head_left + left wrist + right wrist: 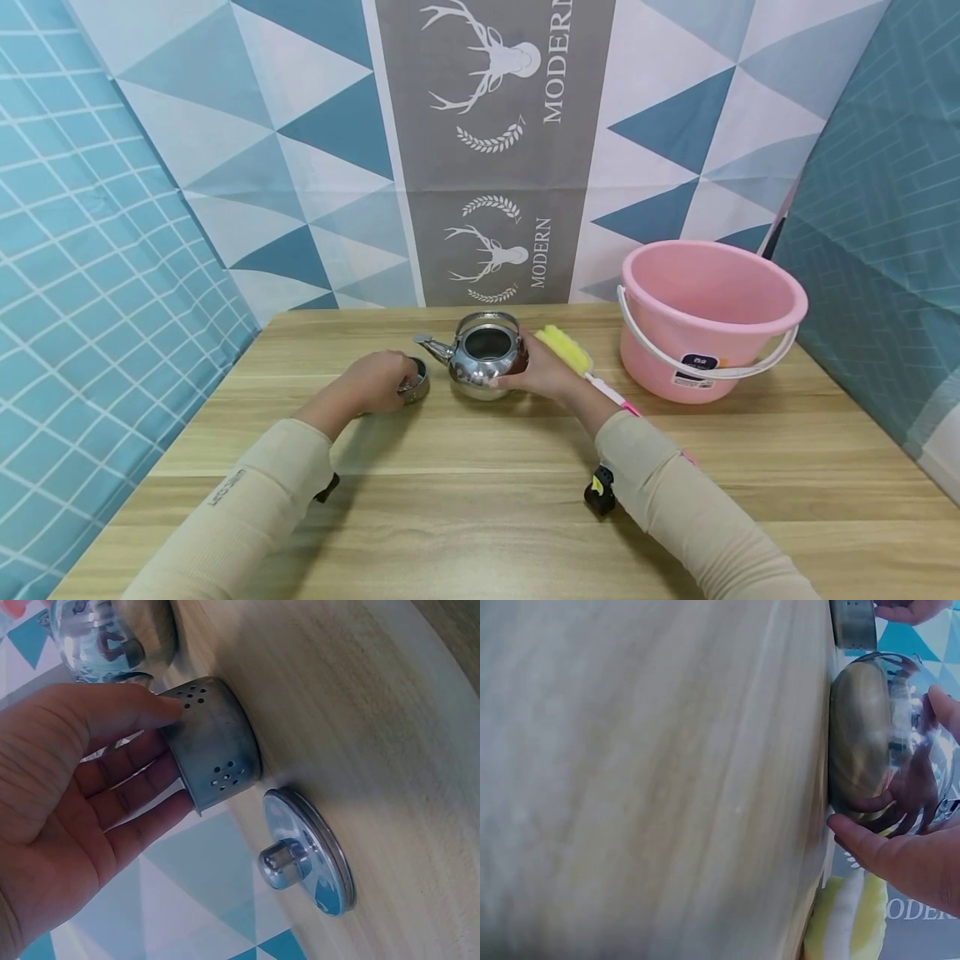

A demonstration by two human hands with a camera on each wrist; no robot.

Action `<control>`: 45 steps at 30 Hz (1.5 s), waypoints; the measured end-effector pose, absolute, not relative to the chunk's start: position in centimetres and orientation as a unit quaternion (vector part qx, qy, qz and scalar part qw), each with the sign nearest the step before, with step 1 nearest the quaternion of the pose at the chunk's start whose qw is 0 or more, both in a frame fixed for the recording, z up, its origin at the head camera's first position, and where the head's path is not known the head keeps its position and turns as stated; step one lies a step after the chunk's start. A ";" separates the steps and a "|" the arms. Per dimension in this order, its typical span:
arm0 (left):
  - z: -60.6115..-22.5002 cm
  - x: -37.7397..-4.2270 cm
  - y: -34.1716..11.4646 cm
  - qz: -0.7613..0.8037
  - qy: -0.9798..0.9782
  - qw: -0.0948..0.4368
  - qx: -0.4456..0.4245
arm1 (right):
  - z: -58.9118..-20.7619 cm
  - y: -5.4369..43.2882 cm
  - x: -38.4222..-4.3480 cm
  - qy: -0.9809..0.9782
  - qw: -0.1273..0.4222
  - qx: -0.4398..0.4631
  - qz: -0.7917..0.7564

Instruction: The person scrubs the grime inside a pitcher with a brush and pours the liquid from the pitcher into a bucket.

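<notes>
My left hand (381, 382) pinches a metal tea strainer (214, 742) with small holes in its wall, the thumb on the outside. The strainer stands on the table, left of a shiny steel teapot (474, 377). The teapot sits upright without its lid, its mouth uncovered and its spout pointing left. Against the teapot's right side, my right hand (546, 371) grips the round body. The left wrist view shows a round steel lid (307, 851) with a knob, lying on the table close to the strainer. In the head view I cannot make the lid out.
A yellow-headed brush (564, 350) with a white and pink handle lies right of the teapot, partly under my right arm. Farther right stands a pink bucket (712, 312) with a white handle. Patterned cloth walls (330, 167) border the wooden table (465, 500).
</notes>
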State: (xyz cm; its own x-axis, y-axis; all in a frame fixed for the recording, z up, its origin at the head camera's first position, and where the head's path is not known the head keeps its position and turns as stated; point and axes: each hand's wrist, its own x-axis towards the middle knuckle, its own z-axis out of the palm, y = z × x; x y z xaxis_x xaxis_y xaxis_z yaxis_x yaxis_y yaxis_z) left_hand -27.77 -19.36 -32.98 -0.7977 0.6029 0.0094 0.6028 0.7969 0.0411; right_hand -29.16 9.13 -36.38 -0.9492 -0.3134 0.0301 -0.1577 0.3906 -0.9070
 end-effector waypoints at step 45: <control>-33.2 -22.5 -14.4 0.085 0.902 -0.108 0.408 | -32.5 15.1 -22.5 0.951 -0.088 -0.198 -0.221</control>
State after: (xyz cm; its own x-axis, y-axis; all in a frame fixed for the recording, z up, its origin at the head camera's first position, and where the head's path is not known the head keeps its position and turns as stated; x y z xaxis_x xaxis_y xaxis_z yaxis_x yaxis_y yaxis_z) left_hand -22.48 -14.44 -33.21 -0.6431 0.7184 0.2650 0.7554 0.6519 0.0659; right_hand -22.50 15.13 -32.49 -0.9063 -0.3366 0.2555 -0.4147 0.8242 -0.3855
